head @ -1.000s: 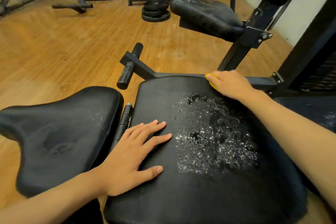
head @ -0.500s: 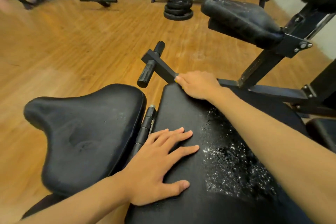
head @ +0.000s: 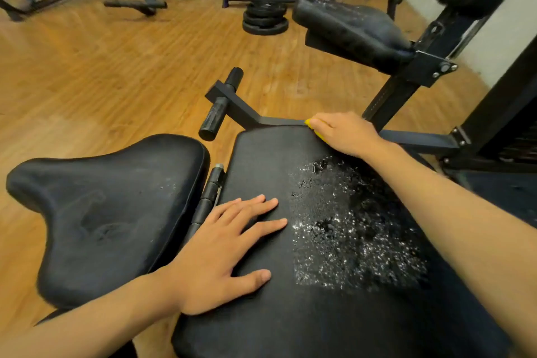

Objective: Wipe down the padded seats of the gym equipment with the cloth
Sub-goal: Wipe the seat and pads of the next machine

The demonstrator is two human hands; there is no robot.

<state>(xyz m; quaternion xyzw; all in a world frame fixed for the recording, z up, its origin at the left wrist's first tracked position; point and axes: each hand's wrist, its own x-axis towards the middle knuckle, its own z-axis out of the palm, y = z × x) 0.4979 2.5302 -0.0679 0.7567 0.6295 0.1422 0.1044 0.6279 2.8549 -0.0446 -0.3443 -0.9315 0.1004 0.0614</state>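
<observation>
A black padded seat (head: 261, 160), its vinyl flaked into a glittering patch (head: 348, 227) (right of centre), lies under the left hand (head: 220, 253), fingers spread flat. At the seat's far edge the right hand (head: 345, 134) curls its fingers over a yellow cloth (head: 320, 135), which is hidden beneath the hand except for a sliver.

A yellow cloth (head: 318, 133) lies bunched at the far edge of the flaking black seat pad (head: 261, 160).
</observation>
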